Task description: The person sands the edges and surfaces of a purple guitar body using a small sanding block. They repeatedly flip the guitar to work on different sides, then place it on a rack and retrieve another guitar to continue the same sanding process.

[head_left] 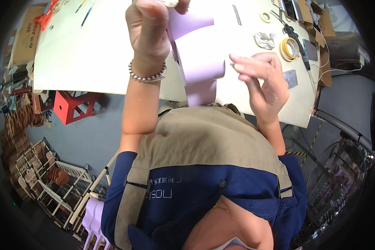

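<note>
A glossy lilac piece (pixel 204 66) with curved, waisted sides, like a small guitar or ukulele body, stands up in front of my chest, its lower end over the table edge. At its upper end my left hand (pixel 150 31) is closed, cut by the top of the picture. Something pale (pixel 169 3) shows between that thumb and fingers; its kind is unclear. To the right of the lilac piece, apart from it, my right hand (pixel 264 79) is raised with thumb and fingertips pinched together. A tiny light bit seems to be at those fingertips, too small to name.
On the pale table (pixel 91 62) lie rolls of tape (pixel 289 49), crumpled white paper (pixel 264 40), a black corded tool (pixel 296 37) and pens (pixel 86 16). A red stool (pixel 73 106) and a rack of brown pieces (pixel 56 177) stand left. A fan (pixel 337 179) is at right.
</note>
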A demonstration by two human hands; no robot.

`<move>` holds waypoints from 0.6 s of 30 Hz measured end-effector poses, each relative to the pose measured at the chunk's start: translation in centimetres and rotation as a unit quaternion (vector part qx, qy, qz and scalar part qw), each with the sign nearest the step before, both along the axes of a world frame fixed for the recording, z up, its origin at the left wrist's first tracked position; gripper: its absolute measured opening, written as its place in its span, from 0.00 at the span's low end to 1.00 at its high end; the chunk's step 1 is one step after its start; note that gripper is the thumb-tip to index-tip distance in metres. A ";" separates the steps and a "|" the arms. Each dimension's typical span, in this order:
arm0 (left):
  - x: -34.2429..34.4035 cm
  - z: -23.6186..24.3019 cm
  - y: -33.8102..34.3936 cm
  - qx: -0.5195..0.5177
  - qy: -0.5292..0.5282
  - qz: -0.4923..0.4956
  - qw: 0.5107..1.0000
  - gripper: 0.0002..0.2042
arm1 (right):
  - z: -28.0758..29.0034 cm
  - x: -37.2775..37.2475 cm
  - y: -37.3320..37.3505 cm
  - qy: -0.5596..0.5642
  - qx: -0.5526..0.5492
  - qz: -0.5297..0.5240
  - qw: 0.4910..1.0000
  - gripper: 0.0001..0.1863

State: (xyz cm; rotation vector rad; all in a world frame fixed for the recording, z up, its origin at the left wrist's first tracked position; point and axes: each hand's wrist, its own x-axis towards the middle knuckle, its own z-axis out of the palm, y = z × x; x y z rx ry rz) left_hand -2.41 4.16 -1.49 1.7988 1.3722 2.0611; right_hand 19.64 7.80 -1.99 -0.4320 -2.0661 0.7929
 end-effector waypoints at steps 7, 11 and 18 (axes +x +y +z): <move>0.8 0.3 0.5 0.022 -0.030 0.069 0.997 0.32 | 0.1 -1.5 1.9 -0.027 0.061 -0.003 0.998 0.11; 0.1 -0.6 1.3 0.098 0.021 0.059 0.993 0.31 | 0.2 -1.7 1.9 -0.038 0.121 -0.006 0.992 0.14; 0.7 -0.3 1.8 0.120 0.040 0.080 0.989 0.32 | 0.0 -2.2 1.1 -0.030 0.194 -0.059 0.979 0.15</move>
